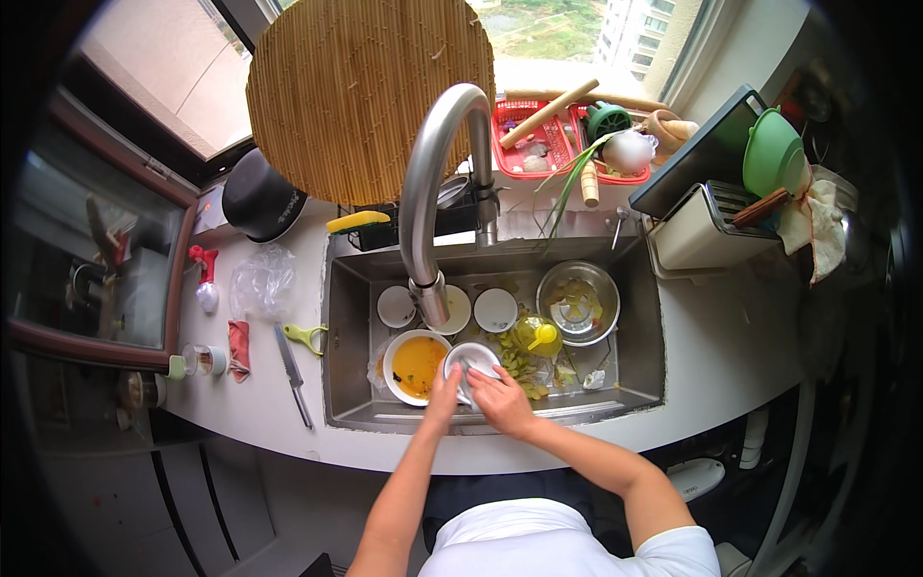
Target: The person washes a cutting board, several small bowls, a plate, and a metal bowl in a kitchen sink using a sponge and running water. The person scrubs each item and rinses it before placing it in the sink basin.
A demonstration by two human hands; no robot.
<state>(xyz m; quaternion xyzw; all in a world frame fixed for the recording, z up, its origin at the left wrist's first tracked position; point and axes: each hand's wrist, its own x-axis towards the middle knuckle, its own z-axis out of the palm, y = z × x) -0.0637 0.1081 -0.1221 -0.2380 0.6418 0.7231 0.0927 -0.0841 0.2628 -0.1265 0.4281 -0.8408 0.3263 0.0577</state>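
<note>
Both of my hands are low over the front of the stainless steel sink [638,346]. My left hand [443,397] grips the near left side of a small white bowl [472,353]. My right hand [499,397] is at the bowl's right side, its fingers around something greyish inside, too hidden to name. Just left sits a larger white bowl with orange liquid [418,366]. Several small white bowls [495,310] stand behind. To the right lie a bottle with a yellow cap [537,336], leafy scraps [515,364] and a steel basin with peelings [577,303].
The steel faucet [433,187] arches over the sink. A serrated knife [292,375], a green peeler [306,337] and a crumpled plastic bag [263,281] lie on the left counter. Behind stand a round woven mat [368,101] and red baskets [533,137]; a knife block [710,231] is at right.
</note>
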